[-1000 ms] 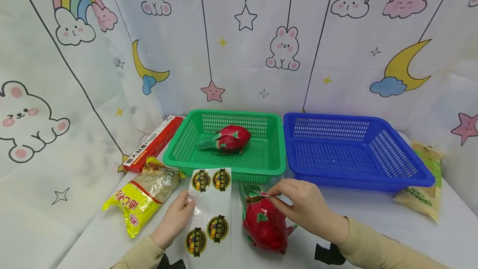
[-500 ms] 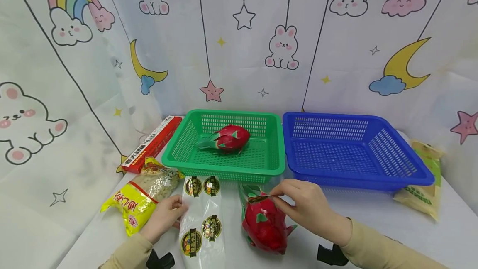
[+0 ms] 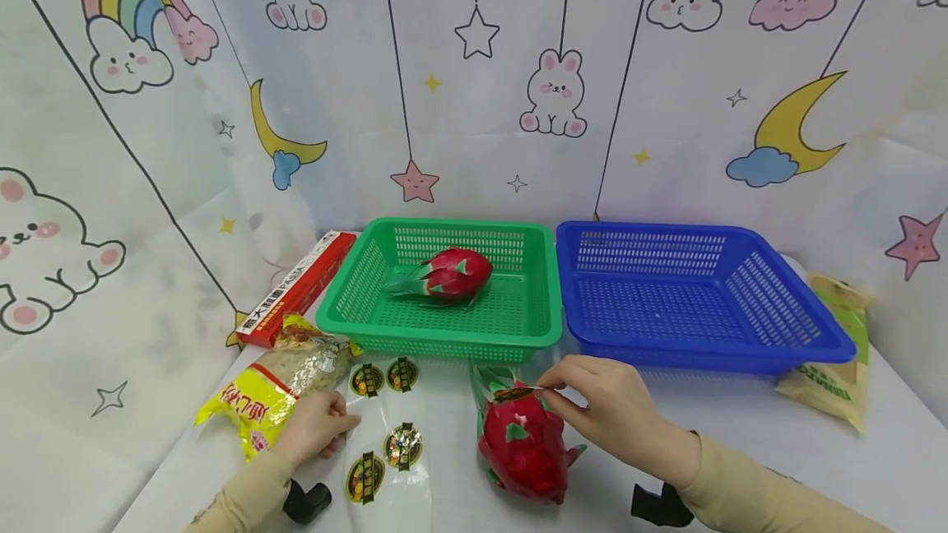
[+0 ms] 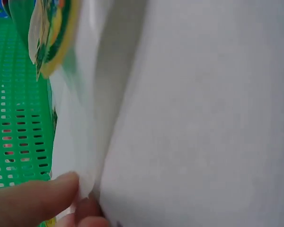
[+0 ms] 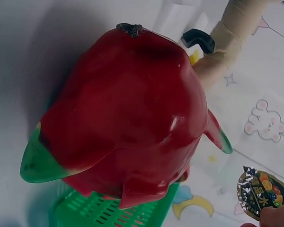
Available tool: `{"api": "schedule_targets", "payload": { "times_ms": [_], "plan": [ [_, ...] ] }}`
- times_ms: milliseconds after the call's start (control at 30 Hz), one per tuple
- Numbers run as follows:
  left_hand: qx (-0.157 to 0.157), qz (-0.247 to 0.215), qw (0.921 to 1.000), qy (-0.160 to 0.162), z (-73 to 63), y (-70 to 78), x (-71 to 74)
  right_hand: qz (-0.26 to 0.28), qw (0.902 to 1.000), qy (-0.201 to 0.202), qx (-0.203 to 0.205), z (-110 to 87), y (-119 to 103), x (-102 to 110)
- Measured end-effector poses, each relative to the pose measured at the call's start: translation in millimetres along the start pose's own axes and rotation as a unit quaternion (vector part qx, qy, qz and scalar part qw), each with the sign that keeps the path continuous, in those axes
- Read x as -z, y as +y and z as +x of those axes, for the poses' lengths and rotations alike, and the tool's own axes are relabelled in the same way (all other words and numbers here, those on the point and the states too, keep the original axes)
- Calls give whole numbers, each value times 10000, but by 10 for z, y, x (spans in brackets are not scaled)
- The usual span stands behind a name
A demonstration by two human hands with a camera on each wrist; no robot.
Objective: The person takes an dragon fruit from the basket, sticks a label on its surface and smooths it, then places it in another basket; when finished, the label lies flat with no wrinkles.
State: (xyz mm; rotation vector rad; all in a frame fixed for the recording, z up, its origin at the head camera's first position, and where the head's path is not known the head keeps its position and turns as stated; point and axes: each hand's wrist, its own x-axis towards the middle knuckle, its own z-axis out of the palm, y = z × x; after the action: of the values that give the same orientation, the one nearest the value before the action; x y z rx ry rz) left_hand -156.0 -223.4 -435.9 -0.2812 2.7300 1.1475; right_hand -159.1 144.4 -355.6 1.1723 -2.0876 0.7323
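A red dragon fruit [image 3: 522,455] with green-tipped scales lies on the white table. Above its leafy end, my right hand [image 3: 603,401] pinches a round black-and-gold fruit sticker [image 5: 256,189] between thumb and finger; from the head it appears nearly edge-on. To the left lies a clear-and-white sheet of stickers [image 3: 392,447] bearing several more round labels. The left hand [image 3: 314,428] pinches that sheet's left edge, as the left wrist view shows with thumb and fingertips meeting at the film. Part of this hand overlaps a yellow snack bag [image 3: 259,401].
Behind the sheet stands a green basket [image 3: 551,303] with another dragon fruit [image 3: 453,274] inside. A blue basket [image 3: 800,303] is beside it. At the far left lies a red pasta box [image 3: 299,290]; a beige-green bag [image 3: 840,368] is partly behind the blue basket.
The left hand has moved left and lower with the sticker sheet, which now lies flatter and farther from the dragon fruit. My right hand stays with the sticker over the fruit.
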Motion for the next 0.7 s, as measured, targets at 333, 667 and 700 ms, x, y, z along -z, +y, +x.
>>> {"api": "schedule_targets", "payload": {
  "times_ms": [333,667,700],
  "plan": [
    [-362,1410,9893,-17,5,72,63,-136,9996,9,-267,-113,52,54],
    [-1573,2020,9666,89,-3,372,-48,-312,9983,76,-492,-264,108,94],
    [-1716,1915,9664,-57,-19,418,-71,-314,9982,80,-508,-275,111,97]
  ]
}}
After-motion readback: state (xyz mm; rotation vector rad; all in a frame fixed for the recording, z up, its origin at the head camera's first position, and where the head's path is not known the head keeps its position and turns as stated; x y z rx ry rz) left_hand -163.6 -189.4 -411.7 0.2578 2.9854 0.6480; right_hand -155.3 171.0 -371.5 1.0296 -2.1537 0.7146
